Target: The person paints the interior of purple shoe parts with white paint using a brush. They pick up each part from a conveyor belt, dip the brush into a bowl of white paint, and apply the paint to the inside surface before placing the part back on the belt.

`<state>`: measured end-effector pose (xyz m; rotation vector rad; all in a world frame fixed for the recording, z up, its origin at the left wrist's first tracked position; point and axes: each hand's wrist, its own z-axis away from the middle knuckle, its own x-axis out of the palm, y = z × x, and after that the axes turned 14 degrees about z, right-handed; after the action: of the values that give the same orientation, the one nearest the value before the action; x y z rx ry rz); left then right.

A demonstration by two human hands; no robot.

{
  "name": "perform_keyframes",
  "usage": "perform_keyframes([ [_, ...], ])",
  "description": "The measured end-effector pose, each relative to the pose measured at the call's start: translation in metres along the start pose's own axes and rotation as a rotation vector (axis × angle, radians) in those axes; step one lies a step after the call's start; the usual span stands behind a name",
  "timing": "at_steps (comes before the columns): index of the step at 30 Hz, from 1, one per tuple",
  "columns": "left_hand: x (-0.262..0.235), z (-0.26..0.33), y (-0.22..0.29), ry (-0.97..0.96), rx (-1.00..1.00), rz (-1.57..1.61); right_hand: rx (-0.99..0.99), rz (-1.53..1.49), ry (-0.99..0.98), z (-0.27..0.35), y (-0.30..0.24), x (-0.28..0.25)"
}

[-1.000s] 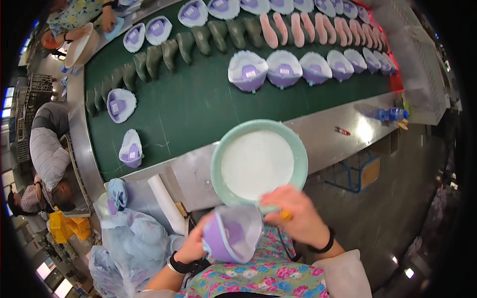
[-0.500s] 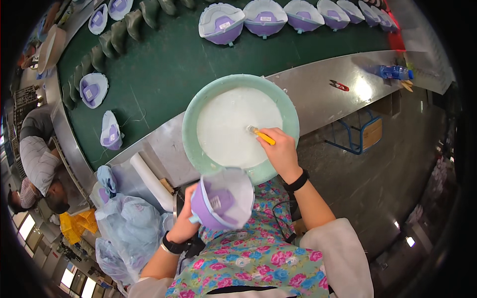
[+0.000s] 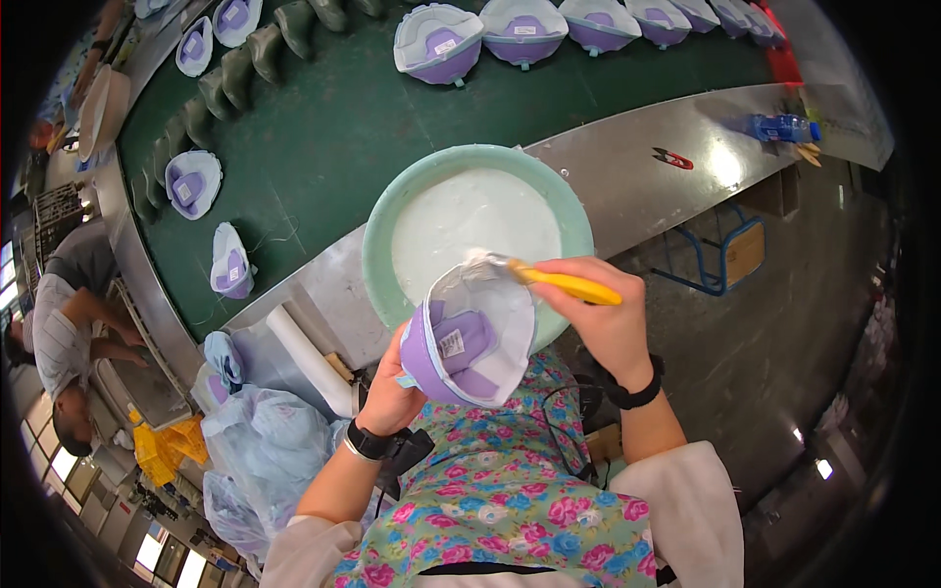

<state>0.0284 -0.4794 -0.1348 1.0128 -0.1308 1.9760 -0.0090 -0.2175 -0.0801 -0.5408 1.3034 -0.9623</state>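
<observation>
My left hand holds a purple and white shoe upper from below, its opening turned up toward me. My right hand grips a yellow-handled brush whose bristle tip touches the upper's white inner edge. Just beyond both hands sits a pale green basin filled with white glue, resting on the metal edge of the bench.
A green conveyor belt carries more purple uppers and dark green shoe lasts. Red snips and a blue bottle lie on the metal ledge. Plastic bags sit at my left; another person works at far left.
My right hand has lifted the brush out of the glue basin and brought it onto the upper, which my left hand has raised and tilted toward the basin.
</observation>
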Motion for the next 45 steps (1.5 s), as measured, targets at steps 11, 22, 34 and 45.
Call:
perform_keyframes([
  [11,-0.011,-0.006,0.01,-0.064,0.413,-0.331,0.579,-0.298,-0.185,0.038,-0.036,-0.016],
  [22,0.026,0.0,0.021,0.162,0.091,0.06,0.108,0.093,-0.006,0.009,0.007,-0.013],
  [34,-0.002,-0.002,0.027,-0.377,-0.088,-0.285,-0.53,-0.162,-0.261,0.014,-0.084,-0.03],
  [45,0.025,-0.01,0.057,0.214,-0.377,0.076,0.269,-0.067,-0.133,0.034,-0.038,-0.055],
])
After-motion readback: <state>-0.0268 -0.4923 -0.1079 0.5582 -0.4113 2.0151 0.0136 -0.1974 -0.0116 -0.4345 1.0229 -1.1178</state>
